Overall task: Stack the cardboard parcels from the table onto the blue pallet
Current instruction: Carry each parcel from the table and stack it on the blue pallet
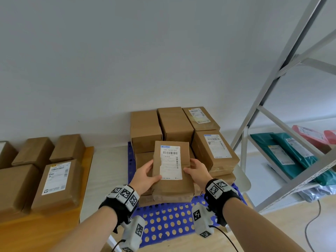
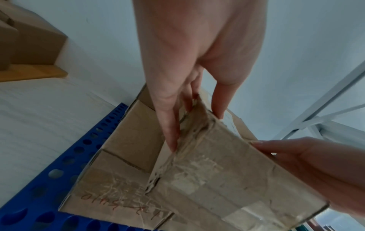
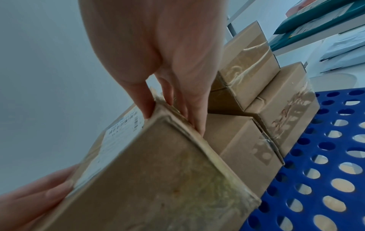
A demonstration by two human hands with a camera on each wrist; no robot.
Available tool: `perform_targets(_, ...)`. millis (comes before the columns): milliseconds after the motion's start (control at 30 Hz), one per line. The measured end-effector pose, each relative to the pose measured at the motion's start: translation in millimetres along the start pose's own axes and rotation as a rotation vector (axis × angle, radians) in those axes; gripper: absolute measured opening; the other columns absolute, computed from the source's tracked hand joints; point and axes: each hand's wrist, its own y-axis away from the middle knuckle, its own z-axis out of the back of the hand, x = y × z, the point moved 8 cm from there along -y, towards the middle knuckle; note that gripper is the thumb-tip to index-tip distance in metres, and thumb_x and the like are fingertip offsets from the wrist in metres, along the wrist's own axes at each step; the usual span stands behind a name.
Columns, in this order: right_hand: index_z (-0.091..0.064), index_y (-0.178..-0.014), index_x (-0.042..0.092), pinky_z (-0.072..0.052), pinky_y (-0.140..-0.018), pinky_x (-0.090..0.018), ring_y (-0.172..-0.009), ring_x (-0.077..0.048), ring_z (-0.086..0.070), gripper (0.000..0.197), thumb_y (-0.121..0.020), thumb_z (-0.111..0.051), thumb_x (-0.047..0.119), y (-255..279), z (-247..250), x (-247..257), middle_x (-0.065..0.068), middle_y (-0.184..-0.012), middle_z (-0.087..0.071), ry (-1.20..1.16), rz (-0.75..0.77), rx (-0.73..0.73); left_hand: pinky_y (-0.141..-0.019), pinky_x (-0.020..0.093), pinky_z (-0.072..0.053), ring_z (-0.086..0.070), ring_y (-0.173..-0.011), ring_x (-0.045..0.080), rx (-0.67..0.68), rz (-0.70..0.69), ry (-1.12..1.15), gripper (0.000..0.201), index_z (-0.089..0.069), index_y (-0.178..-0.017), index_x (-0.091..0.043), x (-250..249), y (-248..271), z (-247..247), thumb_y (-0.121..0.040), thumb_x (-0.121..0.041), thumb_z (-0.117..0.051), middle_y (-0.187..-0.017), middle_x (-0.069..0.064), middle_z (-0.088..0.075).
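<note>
A cardboard parcel (image 1: 171,166) with a white shipping label is held between both hands over the front middle of the stack on the blue pallet (image 1: 163,220). My left hand (image 1: 145,174) grips its left side, thumb on top and fingers down the side (image 2: 169,125). My right hand (image 1: 197,171) grips its right side the same way (image 3: 177,109). The parcel (image 2: 217,171) sits tilted just above a lower parcel (image 2: 122,156); whether they touch I cannot tell. Several stacked parcels (image 1: 174,124) fill the pallet behind and to the right.
Several more parcels (image 1: 58,182) lie on the wooden table (image 1: 45,230) at the left. A grey metal rack (image 1: 272,88) stands at the right, with teal and red mailer bags (image 1: 291,155) on its low shelf. A white wall is behind the pallet.
</note>
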Motion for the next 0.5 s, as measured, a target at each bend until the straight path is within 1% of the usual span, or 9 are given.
perform_targets(67,-0.037,-0.14,0.007,-0.046,-0.1,-0.039,-0.116,-0.023,-0.055,0.053,-0.092,-0.057,0.01,-4.2,1.1,1.0,-0.01,-0.131,-0.055,0.016,0.016,-0.023,-0.111,0.033,-0.033,-0.033,-0.136,0.011,0.015,-0.043,-0.075,0.084,-0.026,-0.147,-0.02,-3.0,-1.5,-0.5,-0.078,-0.008,-0.073,-0.146,-0.004,-0.038)
perform_targets(100,-0.037,-0.14,0.007,-0.046,-0.1,-0.04,-0.116,-0.024,-0.055,0.052,-0.092,-0.057,0.01,-6.1,1.4,1.9,-0.011,-0.131,-0.055,0.02,0.026,-0.036,-0.113,0.033,-0.031,-0.03,-0.137,0.011,0.037,-0.047,-0.115,0.089,-0.024,-0.147,-0.021,-3.0,-1.8,-1.9,-0.076,-0.013,-0.076,-0.148,-0.004,-0.035)
perform_targets(200,-0.038,-0.14,0.008,-0.046,-0.1,-0.043,-0.115,-0.024,-0.055,0.05,-0.093,-0.056,0.012,-10.5,0.0,2.1,-0.011,-0.131,-0.056,0.033,0.043,-0.058,-0.117,0.039,-0.023,-0.018,-0.143,0.016,0.147,-0.016,-0.256,0.107,-0.02,-0.149,-0.025,4.1,-2.0,-6.0,-0.063,-0.031,-0.084,-0.156,-0.002,-0.018)
perform_targets(233,-0.037,-0.14,0.009,-0.045,-0.101,-0.041,-0.116,-0.024,-0.055,0.051,-0.093,-0.055,0.012,-10.7,-0.2,2.3,-0.01,-0.132,-0.055,0.055,0.054,-0.058,-0.117,0.04,-0.02,-0.014,-0.144,0.016,0.189,-0.015,-0.279,0.113,-0.018,-0.149,-0.026,5.8,-1.1,-7.5,-0.058,-0.036,-0.084,-0.157,-0.003,-0.013)
perform_targets(267,-0.035,-0.142,0.009,-0.045,-0.102,-0.04,-0.118,-0.024,-0.054,0.053,-0.093,-0.055,0.013,-10.5,-0.4,3.3,-0.01,-0.133,-0.054,0.083,0.064,-0.055,-0.118,0.038,-0.018,-0.012,-0.144,0.014,0.222,-0.024,-0.295,0.118,-0.017,-0.15,-0.026,6.4,0.0,-8.5,-0.054,-0.04,-0.084,-0.157,-0.004,-0.01)
perform_targets(333,-0.03,-0.145,0.012,-0.042,-0.104,-0.037,-0.124,-0.023,-0.049,0.059,-0.093,-0.056,0.016,-8.3,-0.7,5.2,-0.008,-0.139,-0.048,0.152,0.092,-0.043,-0.115,0.029,-0.016,-0.011,-0.142,0.008,0.252,-0.053,-0.326,0.12,-0.018,-0.15,-0.025,6.9,1.9,-8.9,-0.05,-0.042,-0.084,-0.156,-0.009,-0.009)
perform_targets(367,-0.026,-0.147,0.015,-0.041,-0.105,-0.036,-0.127,-0.022,-0.046,0.062,-0.093,-0.057,0.018,-6.2,-1.6,7.3,-0.007,-0.143,-0.044,0.199,0.108,-0.033,-0.114,0.027,-0.017,-0.011,-0.141,0.007,0.249,-0.066,-0.34,0.121,-0.02,-0.149,-0.025,7.8,1.7,-8.0,-0.049,-0.044,-0.085,-0.155,-0.011,-0.009)
perform_targets(433,-0.019,-0.149,0.018,-0.036,-0.108,-0.034,-0.133,-0.021,-0.04,0.068,-0.092,-0.057,0.019,-0.3,-5.4,14.4,-0.004,-0.15,-0.034,0.324,0.159,-0.006,-0.115,0.03,-0.017,-0.01,-0.144,0.01,0.215,-0.071,-0.386,0.117,-0.023,-0.149,-0.025,10.6,0.2,-5.1,-0.052,-0.042,-0.087,-0.157,-0.01,-0.005)
perform_targets(500,-0.016,-0.15,0.021,-0.029,-0.112,-0.032,-0.141,-0.019,-0.028,0.07,-0.093,-0.056,0.019,7.2,-10.6,24.1,0.0,-0.157,-0.018,0.486,0.237,0.019,-0.116,0.031,-0.016,-0.008,-0.145,0.013,0.19,-0.079,-0.43,0.108,-0.026,-0.147,-0.023,10.5,0.7,-4.4,-0.059,-0.035,-0.086,-0.158,-0.006,0.0)
